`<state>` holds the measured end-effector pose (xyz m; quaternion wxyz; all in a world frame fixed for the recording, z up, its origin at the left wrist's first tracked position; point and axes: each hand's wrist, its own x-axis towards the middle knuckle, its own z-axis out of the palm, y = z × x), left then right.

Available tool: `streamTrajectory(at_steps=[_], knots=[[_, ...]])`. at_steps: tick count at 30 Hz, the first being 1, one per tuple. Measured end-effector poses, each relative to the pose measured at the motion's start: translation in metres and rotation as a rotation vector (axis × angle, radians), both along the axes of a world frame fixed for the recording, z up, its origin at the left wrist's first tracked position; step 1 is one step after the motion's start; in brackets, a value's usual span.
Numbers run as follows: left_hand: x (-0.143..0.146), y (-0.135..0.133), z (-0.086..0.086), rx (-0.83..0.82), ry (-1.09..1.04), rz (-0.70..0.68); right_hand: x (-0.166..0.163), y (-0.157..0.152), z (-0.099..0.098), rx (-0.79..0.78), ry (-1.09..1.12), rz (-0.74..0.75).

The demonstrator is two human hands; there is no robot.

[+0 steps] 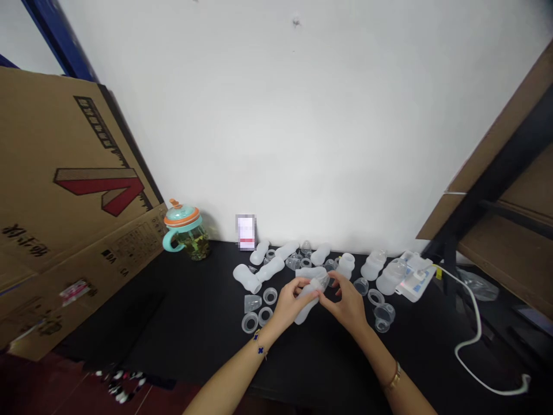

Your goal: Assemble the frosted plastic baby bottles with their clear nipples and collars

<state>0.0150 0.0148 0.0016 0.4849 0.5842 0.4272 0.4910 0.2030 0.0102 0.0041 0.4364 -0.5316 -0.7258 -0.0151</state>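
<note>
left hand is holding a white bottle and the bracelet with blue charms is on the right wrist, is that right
Not quite: the head view shows the bracelet with blue charms on the left wrist. The left hand does hold a white bottle.

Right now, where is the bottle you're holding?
In the head view, the bottle is low, just right of centre, between the left hand and right hand, over the black table.

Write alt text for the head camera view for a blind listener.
A person's left hand holds a frosted white bottle, the right hand at its clear top, over a black table. Similar bottles, rings and clear caps sit nearby; a teal-handled jug stands at left.
</note>
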Motion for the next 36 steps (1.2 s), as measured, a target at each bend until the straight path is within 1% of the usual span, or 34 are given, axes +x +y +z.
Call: streamTrajectory(at_steps=[4, 8, 12, 15, 17, 18, 20, 24, 27, 30, 34, 36], knots=[[0.0003, -0.0018, 0.0024, -0.009, -0.026, -0.030, 0.0004, -0.0002, -0.0020, 0.017, 0.026, -0.015], [0.0006, -0.0029, 0.0053, -0.005, -0.016, -0.048, -0.0011, -0.0015, -0.0020, 0.058, 0.070, 0.014], [0.0012, -0.0028, 0.0055, -0.065, -0.103, -0.085, -0.0024, -0.0031, -0.0018, 0.134, 0.119, 0.038], [0.0018, -0.0037, 0.0066, -0.168, -0.223, -0.175, -0.0016, -0.0038, -0.0016, 0.170, 0.158, 0.048], [0.0022, -0.0046, 0.0077, -0.216, -0.278, -0.242, -0.0006, -0.0035, -0.0013, 0.160, 0.173, 0.063], [0.0024, -0.0049, 0.0081, -0.219, -0.293, -0.253, -0.0001, -0.0029, -0.0011, 0.145, 0.176, 0.076], [0.0026, -0.0049, 0.0077, -0.181, -0.282, -0.218, 0.0007, -0.0013, -0.0007, 0.111, 0.173, 0.109], [0.0021, -0.0032, 0.0041, -0.037, -0.107, -0.060, 0.0017, 0.0023, -0.0008, 0.051, 0.152, 0.130], [0.0016, -0.0022, 0.0021, 0.011, -0.023, -0.010, 0.0027, 0.0033, -0.0021, 0.018, 0.138, 0.121], [0.0020, -0.0011, 0.0011, -0.013, -0.065, -0.026, 0.0041, 0.0031, -0.0043, 0.003, 0.117, 0.085], [0.0038, 0.0015, -0.0004, -0.139, -0.242, -0.135, 0.0044, 0.0027, -0.0057, 0.013, 0.085, 0.054], [0.0044, 0.0027, -0.0007, -0.165, -0.291, -0.159, 0.0036, 0.0026, -0.0050, 0.026, 0.070, 0.057]])
